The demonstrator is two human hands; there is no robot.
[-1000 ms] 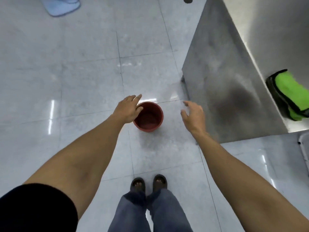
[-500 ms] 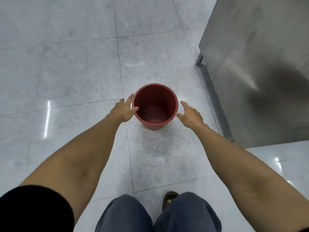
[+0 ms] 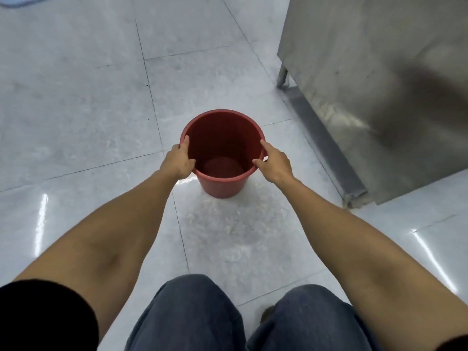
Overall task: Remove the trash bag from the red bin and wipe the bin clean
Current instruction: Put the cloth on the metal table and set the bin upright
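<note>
- Head view: red bin (image 3: 222,158) stood upright at frame centre on tiled floor (image 3: 76,110), steel cabinet (image 3: 374,84) at upper right.
- Left hand (image 3: 178,162) gripped the rim's left side, thumb hooked inside; right hand (image 3: 274,162) touched the right rim, grip uncertain.
- No trash bag seen inside.
- Could slip or tip from an uneven two-handed lift; could skid on the glossy floor.
- No readable writing or labels anywhere.
</note>
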